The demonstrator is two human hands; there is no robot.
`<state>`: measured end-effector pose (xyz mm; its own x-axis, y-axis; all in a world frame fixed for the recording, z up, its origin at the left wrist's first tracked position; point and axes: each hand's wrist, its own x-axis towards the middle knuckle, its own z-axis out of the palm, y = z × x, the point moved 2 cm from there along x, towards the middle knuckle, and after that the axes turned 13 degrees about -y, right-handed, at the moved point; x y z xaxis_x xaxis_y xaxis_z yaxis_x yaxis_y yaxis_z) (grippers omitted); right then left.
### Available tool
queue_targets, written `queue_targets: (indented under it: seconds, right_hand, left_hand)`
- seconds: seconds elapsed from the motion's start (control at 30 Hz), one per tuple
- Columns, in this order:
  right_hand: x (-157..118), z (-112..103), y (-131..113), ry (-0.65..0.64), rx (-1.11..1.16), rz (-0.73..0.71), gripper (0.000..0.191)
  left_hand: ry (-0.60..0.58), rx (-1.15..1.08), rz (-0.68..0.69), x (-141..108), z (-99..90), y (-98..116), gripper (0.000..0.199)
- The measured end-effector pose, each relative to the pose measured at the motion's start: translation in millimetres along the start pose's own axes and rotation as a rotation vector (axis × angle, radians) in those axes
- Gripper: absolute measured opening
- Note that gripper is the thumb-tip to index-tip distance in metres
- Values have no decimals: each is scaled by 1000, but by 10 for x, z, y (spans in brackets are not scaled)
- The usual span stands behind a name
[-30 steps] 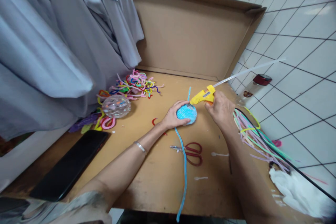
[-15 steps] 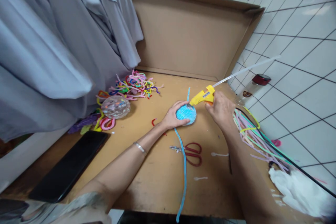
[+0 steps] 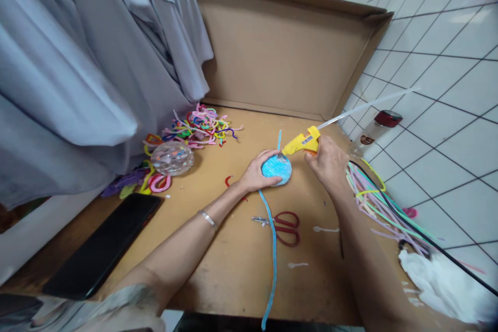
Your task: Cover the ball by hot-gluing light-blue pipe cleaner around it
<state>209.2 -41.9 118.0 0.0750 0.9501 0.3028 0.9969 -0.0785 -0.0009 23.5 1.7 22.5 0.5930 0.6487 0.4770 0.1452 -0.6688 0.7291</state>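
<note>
Fingers and thumb of my left hand are wrapped round the left side of a blue ball covered in rows of pipe cleaner. In my right hand is a yellow glue gun, its nozzle against the top of the ball. A long clear glue stick sticks out of the gun's back. One loose blue pipe cleaner runs from below the ball toward the table's front edge, crossing red-handled scissors. A short blue end shows behind the ball.
At left lie a clear bumpy ball, a heap of coloured pipe cleaners and a black phone. Pipe cleaners, a black cord, white tissue and a red-lidded jar are at right. Cardboard stands behind.
The glue gun has shifted very slightly to the right with its glue stick. My left hand stays round the ball, and the nozzle still rests at its top.
</note>
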Motion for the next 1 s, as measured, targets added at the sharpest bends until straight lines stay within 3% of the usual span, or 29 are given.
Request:
queue_targets:
  seconds: [0.6, 1.0]
  right_hand:
    - [9, 25, 19, -4, 27, -7, 25]
    - [19, 13, 22, -54, 2, 18, 24]
  left_hand:
    - [10, -34, 10, 7, 3, 6, 73]
    - [34, -93, -58, 0, 14, 7, 82]
